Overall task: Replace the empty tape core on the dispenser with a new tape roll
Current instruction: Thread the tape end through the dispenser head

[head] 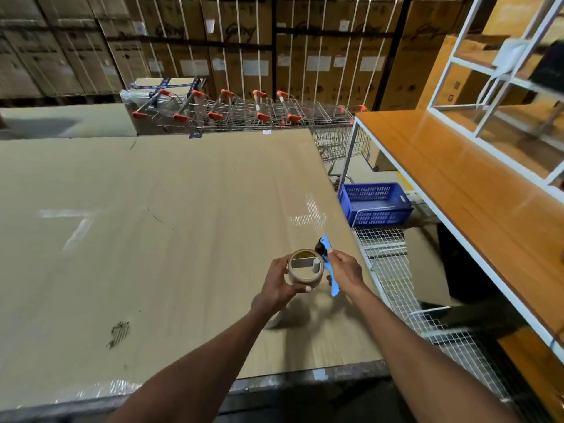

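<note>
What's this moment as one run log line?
left hand: holds tape roll | right hand: holds blue dispenser | roll at spindle, seating unclear

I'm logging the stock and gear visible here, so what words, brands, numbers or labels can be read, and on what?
"Godrej", faint and blurred script, a likely reading only, on the tall strapped cartons at the back.
White paper labels on those cartons: too blurred to read.
Small tag at the far edge of the cardboard sheet: too small.
Tape roll, blue dispenser and blue crate: no text visible.
</note>
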Demonstrator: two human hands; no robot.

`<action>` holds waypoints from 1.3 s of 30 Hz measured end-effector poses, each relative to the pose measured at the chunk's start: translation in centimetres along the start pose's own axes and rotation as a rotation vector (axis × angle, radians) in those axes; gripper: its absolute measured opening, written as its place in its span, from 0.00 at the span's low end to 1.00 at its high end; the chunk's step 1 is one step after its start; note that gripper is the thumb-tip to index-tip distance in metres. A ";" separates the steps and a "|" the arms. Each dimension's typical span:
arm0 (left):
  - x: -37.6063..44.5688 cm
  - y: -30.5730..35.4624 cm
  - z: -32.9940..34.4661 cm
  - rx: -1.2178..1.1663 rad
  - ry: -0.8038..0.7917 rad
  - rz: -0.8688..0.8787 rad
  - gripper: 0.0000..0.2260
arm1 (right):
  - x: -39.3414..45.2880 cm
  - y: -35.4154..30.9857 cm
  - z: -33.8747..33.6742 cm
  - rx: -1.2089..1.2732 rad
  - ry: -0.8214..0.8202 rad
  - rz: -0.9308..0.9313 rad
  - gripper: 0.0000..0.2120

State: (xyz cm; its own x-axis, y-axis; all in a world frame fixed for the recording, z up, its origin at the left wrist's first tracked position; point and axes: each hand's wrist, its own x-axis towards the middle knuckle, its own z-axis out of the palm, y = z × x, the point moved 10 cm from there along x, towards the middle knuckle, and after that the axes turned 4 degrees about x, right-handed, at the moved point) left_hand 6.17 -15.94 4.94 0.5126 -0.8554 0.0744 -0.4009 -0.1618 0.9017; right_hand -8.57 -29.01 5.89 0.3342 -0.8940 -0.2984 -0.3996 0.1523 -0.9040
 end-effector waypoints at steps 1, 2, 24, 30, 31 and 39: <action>0.0 -0.4 0.3 0.005 -0.001 -0.002 0.35 | 0.0 0.3 0.0 -0.020 -0.001 -0.003 0.15; -0.1 -0.8 0.7 0.017 -0.005 -0.005 0.36 | 0.0 0.4 -0.1 -0.048 -0.003 -0.011 0.16; -2.7 -5.0 6.3 -0.016 -0.073 -0.157 0.35 | 1.3 7.6 -0.7 -0.311 0.028 0.014 0.21; -3.5 -5.8 7.6 -0.026 -0.082 -0.184 0.37 | 1.5 9.2 -1.3 -0.345 0.021 0.014 0.16; -3.6 -5.9 7.8 -0.037 -0.083 -0.180 0.36 | 1.6 9.4 -1.4 -0.351 0.020 0.015 0.16; -4.2 -5.7 8.5 0.023 -0.086 -0.216 0.36 | 1.8 10.1 -1.5 -0.398 0.021 -0.004 0.18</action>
State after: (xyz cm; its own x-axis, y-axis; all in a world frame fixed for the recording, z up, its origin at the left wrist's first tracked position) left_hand -0.13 -15.61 -4.12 0.5221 -0.8383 -0.1570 -0.3065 -0.3563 0.8827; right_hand -13.31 -29.67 -3.33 0.3210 -0.9032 -0.2851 -0.6995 -0.0232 -0.7143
